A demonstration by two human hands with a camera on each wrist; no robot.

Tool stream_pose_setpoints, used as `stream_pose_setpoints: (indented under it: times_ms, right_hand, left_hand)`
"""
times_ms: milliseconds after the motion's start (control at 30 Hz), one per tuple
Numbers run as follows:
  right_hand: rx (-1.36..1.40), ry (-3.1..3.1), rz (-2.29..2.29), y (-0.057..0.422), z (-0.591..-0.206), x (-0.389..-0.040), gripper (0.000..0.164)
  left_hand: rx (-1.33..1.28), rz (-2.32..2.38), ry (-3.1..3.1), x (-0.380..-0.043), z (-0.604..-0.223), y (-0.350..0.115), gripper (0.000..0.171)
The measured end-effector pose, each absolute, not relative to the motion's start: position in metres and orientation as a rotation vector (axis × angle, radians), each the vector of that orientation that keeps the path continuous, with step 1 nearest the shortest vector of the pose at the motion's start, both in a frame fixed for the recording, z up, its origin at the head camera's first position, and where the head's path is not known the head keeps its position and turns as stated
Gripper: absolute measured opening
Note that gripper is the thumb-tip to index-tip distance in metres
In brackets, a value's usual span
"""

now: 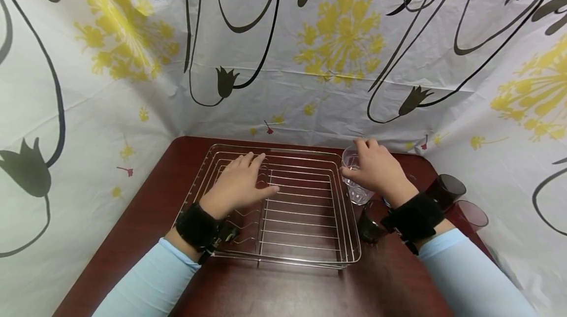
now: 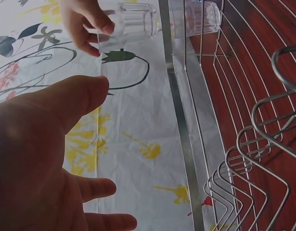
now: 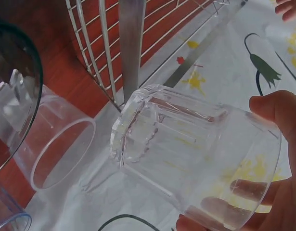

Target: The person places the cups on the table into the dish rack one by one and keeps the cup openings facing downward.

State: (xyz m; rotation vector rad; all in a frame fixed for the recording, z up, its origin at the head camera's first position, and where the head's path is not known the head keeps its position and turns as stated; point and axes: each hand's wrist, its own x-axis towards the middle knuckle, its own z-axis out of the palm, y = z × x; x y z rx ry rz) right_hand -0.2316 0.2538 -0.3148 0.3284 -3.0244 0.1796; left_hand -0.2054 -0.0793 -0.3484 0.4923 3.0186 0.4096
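Note:
My right hand (image 1: 376,167) pinches a clear, faceted-base drinking glass (image 3: 186,149) near its rim, thumb on one side and fingers on the other. In the right wrist view the glass lies tilted, its thick base towards the wire dish rack (image 1: 305,260). Another clear glass (image 3: 66,139) stands on the table below it, beside the rack's right side. My left hand (image 1: 236,184) hovers over the left part of the rack, fingers spread and holding nothing. Wavy wire dividers (image 2: 253,139) run below it.
Right of the rack, under my right forearm, stands a dark glass (image 1: 371,223). Farther right are another dark glass (image 1: 446,190) and a pinkish glass (image 1: 470,216). A patterned white cloth (image 1: 274,61) hangs behind and at both sides of the reddish-brown table (image 1: 248,287).

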Motion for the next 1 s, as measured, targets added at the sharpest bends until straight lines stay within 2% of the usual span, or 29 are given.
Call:
stream_pose_setpoints:
  times_ms: [1000]
  right_hand:
    - [0.456,-2.972,0.253,0.211,-0.317,-0.224,0.088]
  left_hand:
    - [0.582,0.406,3.010,-0.214,-0.353,-0.053,0.095]
